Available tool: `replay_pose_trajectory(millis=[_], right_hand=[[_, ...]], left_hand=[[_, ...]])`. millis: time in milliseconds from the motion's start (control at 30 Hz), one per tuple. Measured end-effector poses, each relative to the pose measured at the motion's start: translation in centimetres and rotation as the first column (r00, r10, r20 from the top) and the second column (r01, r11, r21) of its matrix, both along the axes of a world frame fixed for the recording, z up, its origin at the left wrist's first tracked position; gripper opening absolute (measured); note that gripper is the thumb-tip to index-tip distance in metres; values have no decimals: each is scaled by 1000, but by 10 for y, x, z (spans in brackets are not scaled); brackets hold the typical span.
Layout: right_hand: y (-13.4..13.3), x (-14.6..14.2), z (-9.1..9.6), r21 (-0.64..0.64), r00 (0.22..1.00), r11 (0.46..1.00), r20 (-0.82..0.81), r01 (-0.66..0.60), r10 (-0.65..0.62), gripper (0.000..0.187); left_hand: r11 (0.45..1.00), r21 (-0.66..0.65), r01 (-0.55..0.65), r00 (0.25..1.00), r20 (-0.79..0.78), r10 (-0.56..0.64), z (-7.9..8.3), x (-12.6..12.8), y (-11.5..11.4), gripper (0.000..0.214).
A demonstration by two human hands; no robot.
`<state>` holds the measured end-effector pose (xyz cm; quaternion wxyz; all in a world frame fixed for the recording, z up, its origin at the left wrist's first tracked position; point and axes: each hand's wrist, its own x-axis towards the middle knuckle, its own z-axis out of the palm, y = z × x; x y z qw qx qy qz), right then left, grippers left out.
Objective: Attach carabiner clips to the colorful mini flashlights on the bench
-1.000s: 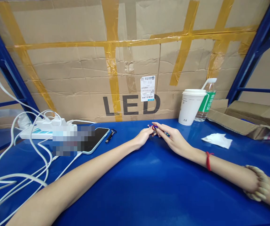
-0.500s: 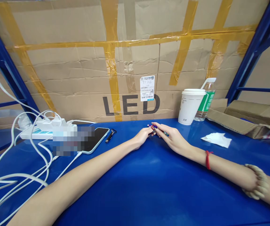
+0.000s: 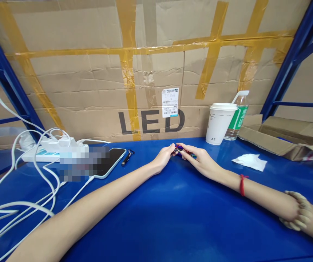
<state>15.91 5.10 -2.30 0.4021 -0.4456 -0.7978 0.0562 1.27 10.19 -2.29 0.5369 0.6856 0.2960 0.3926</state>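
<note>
Both my arms stretch forward over the blue table (image 3: pixel 173 214). My left hand (image 3: pixel 164 157) and my right hand (image 3: pixel 198 160) meet near the table's far middle, fingers closed on a small dark object (image 3: pixel 178 149) with blue and red parts, too small to name. The left hand's fingertips pinch its left end. The right hand's fingers curl over the rest, hiding most of it. A red string circles my right wrist, and a pale bead bracelet sits further up that arm.
A small black flashlight (image 3: pixel 126 158) lies left of the hands, beside a phone (image 3: pixel 110 163), a power strip (image 3: pixel 47 153) and white cables. A white paper cup (image 3: pixel 219 123), a bottle (image 3: pixel 238 116), a tissue (image 3: pixel 249 162) and an open carton (image 3: pixel 284 140) stand right. A taped cardboard wall closes the back.
The hands have stayed in place. The fingers have closed a little more over the small object, so less of its blue part shows.
</note>
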Motion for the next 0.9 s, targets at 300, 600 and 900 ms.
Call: replay_pose_trajectory(millis=[300, 600, 900], right_hand=[[-10, 1, 9, 32, 999, 999, -28, 31, -30, 32], [-7, 3, 5, -18, 983, 997, -165, 77, -79, 31], [-7, 3, 4, 15, 984, 993, -133, 117, -114, 21]], left_hand=[[951, 306, -37, 962, -247, 117, -9, -2, 6, 31], [921, 389, -20, 899, -397, 187, -5, -1, -2, 34], [901, 435, 5, 892, -410, 193, -1, -1, -8, 33]])
